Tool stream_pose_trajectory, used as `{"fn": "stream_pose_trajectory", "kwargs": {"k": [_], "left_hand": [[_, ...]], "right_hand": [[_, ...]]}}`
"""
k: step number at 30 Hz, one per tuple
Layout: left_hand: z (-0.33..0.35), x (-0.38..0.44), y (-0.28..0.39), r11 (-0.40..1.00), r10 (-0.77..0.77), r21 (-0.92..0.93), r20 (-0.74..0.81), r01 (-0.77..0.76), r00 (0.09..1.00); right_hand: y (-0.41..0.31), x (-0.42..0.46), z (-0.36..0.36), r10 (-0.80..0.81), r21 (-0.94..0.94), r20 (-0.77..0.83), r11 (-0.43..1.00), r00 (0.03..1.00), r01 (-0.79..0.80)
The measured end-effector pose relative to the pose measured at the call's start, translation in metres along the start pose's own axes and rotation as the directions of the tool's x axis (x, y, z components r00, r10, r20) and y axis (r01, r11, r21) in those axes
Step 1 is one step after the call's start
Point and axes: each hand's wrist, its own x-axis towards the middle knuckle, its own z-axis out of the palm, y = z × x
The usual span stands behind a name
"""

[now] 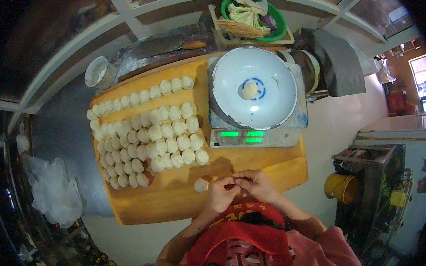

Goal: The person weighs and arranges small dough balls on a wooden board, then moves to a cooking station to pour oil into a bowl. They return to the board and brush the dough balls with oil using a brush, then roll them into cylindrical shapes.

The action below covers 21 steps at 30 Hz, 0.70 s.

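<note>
At the near side of the wooden board (164,200), my left hand (221,193) and my right hand (256,185) meet at the fingertips, fingers bent inward. Whether something small is pinched between them cannot be made out. Just left of my left hand lies a single dough ball (201,185). Farther left, several rows of pale dough pieces (167,130) cover much of the board. Beyond my hands stands a digital scale (268,140) with lit green displays. On it rests a white enamel basin (236,66), with one dough piece (250,90) inside.
Behind the scale, a green basket (281,30) holds vegetables and a straw brush (242,29). A cleaver (155,50) and a rolling pin (147,69) lie past the board's far edge. A plastic tub (99,74) stands at the far left; a clear plastic bag (57,192) lies nearer.
</note>
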Motion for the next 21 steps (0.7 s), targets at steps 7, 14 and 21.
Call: {"fn": "stream_pose_trajectory", "kwargs": {"k": [7, 14, 21], "left_hand": [[-0.012, -0.008, -0.006, 0.96, 0.261, 0.169, -0.256, -0.223, 0.931], [-0.056, -0.032, -0.066, 0.686, 0.349, 0.726, -0.386, 0.048, 0.854], [-0.066, -0.043, -0.103, 0.963, 0.081, 0.264, -0.46, 0.049, 0.884]], "right_hand": [[-0.038, 0.019, -0.031, 0.081, 0.531, -0.058, 0.847, 0.995, -0.038], [-0.136, 0.109, -0.094, -0.695, -0.98, -0.118, 0.198, 0.709, 0.031], [-0.105, 0.174, -0.143, -0.529, -0.771, -0.195, 0.603, 0.826, 0.204]]}}
